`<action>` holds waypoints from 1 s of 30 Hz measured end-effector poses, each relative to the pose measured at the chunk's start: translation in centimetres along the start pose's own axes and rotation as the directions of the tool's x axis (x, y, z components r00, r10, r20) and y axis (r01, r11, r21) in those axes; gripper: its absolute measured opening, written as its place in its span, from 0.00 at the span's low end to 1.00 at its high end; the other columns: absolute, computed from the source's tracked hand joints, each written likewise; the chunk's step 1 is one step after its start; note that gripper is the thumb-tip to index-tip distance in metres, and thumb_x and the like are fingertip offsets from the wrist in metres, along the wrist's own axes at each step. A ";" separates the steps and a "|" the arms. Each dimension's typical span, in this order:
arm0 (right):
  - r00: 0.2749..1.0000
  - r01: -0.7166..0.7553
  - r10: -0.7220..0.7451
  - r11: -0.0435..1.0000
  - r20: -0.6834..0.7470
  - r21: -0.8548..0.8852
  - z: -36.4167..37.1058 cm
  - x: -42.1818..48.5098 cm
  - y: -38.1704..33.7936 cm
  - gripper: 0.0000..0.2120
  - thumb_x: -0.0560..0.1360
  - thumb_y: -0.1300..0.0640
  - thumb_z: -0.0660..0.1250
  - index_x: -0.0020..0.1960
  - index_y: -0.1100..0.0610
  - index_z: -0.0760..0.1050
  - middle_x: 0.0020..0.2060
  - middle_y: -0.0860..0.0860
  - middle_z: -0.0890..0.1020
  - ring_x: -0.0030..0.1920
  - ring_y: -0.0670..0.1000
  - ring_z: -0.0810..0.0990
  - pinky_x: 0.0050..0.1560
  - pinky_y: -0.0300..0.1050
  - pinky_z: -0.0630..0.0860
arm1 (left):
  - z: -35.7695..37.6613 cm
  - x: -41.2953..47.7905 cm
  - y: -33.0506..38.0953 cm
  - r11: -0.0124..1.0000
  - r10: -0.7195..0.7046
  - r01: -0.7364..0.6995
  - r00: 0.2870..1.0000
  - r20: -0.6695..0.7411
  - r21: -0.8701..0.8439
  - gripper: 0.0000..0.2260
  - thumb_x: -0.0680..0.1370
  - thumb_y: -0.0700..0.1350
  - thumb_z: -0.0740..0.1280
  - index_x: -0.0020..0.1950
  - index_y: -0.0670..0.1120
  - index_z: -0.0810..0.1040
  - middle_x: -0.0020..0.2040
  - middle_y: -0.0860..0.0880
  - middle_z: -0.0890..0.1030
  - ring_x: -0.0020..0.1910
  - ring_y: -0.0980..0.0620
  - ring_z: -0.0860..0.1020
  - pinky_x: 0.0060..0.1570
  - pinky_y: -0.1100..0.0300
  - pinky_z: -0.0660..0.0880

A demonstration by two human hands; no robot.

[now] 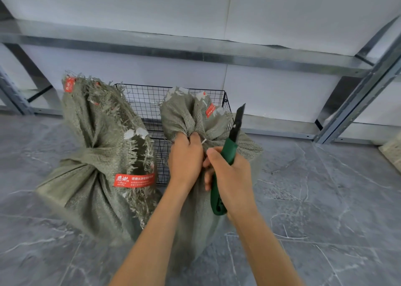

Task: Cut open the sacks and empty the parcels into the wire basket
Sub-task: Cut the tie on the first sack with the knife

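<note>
Hands (186,158) (233,177), knife (229,150) at sack (180,116) on grey marbled floor (325,199), galv. racking (195,51) behind.

The left hand (185,155) and right hand (233,177) both grip.

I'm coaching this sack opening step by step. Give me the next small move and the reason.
Probably tip the utility knife blade down to the white tie and slice it, cutting away from the left hand. That hand grips the bunched neck of the sack, tied shut, right by the tie. The right hand holds the knife with its blade out, pointing up, clear of the sack.
</note>
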State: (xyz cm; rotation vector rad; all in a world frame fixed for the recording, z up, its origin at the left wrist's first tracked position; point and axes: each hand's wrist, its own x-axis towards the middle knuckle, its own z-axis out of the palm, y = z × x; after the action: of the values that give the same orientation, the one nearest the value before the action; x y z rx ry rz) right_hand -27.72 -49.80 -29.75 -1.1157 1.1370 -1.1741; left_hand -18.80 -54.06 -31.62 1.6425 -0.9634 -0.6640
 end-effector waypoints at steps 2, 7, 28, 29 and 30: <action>0.997 0.050 -0.053 0.997 -0.055 -0.066 -0.1 0.2 -0.2 0.06 0.77 0.63 0.64 0.41 0.60 0.76 0.24 0.53 0.75 0.22 0.48 0.72 0.23 0.40 0.72 | 0.2 -0.1 0.0 1.000 -0.012 0.012 1.000 0.001 0.013 0.10 0.79 0.48 0.57 0.45 0.43 0.71 0.47 0.41 0.78 0.50 0.40 0.76 0.54 0.45 0.72; 0.988 0.108 -0.128 0.972 -0.089 -0.207 0.1 0.8 -0.5 0.05 0.76 0.61 0.65 0.43 0.59 0.79 0.24 0.52 0.76 0.22 0.44 0.73 0.25 0.36 0.72 | 0.3 -0.7 0.2 1.000 0.017 -0.016 0.998 0.057 -0.019 0.12 0.75 0.54 0.57 0.40 0.46 0.69 0.40 0.44 0.76 0.48 0.38 0.76 0.52 0.42 0.72; 0.979 0.180 -0.151 0.958 0.141 -0.223 -1.4 0.9 -2.2 0.08 0.76 0.64 0.63 0.39 0.66 0.74 0.26 0.54 0.76 0.24 0.49 0.73 0.28 0.42 0.73 | -1.5 2.6 1.7 0.964 -0.087 0.197 0.869 0.487 -0.180 0.10 0.76 0.45 0.68 0.56 0.45 0.78 0.52 0.50 0.83 0.50 0.55 0.81 0.48 0.62 0.74; 0.979 0.183 -0.156 0.959 0.134 -0.215 -1.4 0.9 -2.2 0.08 0.76 0.65 0.63 0.39 0.66 0.74 0.26 0.54 0.76 0.24 0.49 0.73 0.29 0.43 0.74 | -1.4 2.7 1.8 0.959 -0.088 0.206 0.869 0.487 -0.193 0.10 0.76 0.45 0.69 0.56 0.46 0.79 0.52 0.49 0.83 0.50 0.54 0.81 0.48 0.62 0.75; 0.978 0.187 -0.163 0.960 0.128 -0.206 -1.4 0.9 -2.2 0.08 0.76 0.65 0.63 0.39 0.66 0.73 0.26 0.54 0.75 0.24 0.49 0.73 0.29 0.44 0.74 | -1.2 2.8 1.8 0.955 -0.088 0.213 0.868 0.489 -0.206 0.10 0.76 0.44 0.69 0.56 0.46 0.79 0.51 0.49 0.84 0.50 0.55 0.81 0.47 0.63 0.75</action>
State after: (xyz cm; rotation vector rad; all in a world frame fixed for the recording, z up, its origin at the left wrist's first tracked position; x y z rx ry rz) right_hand -29.26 -50.85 -27.70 -1.4571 1.1178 -1.1262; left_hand -16.82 -55.99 -29.42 1.3559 -1.0452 -1.2918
